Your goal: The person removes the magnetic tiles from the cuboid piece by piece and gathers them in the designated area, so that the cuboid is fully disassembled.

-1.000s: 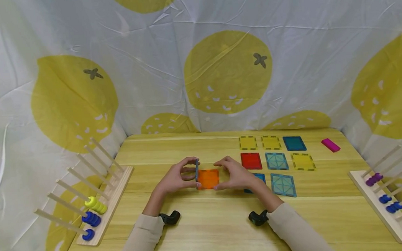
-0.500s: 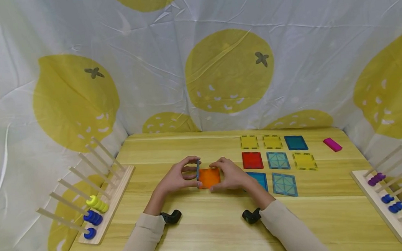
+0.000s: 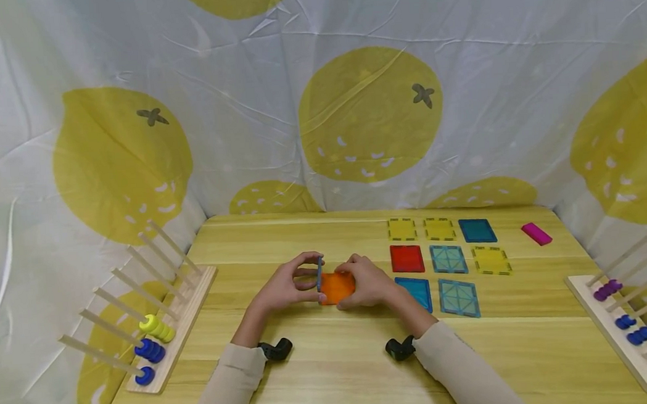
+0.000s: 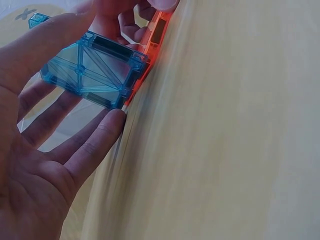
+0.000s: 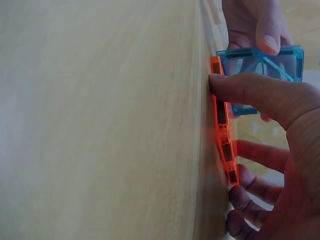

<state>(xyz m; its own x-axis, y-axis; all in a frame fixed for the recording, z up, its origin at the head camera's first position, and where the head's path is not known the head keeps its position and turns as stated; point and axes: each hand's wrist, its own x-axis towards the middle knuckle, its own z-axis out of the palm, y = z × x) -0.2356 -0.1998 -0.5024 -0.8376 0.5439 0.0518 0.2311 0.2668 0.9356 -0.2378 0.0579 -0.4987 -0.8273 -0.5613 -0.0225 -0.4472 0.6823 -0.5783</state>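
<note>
An orange square magnetic tile lies flat on the table in front of me. At its left edge a light blue clear magnetic tile stands upright, its lower edge against the orange one. My left hand pinches the blue tile between thumb and fingers. My right hand spans the orange tile from the right, its thumb on the near edge and fingertips by the far edge. In the right wrist view the thumb presses the orange rim.
Right of my hands lie several flat tiles, among them a red tile, yellow tile and blue tile. A magenta block is farther right. Wooden peg racks with rings flank the table: left rack, right rack.
My right hand has moved left and closed in on the orange tile, which it now grips. The left hand keeps the blue tile upright in nearly the same place.
</note>
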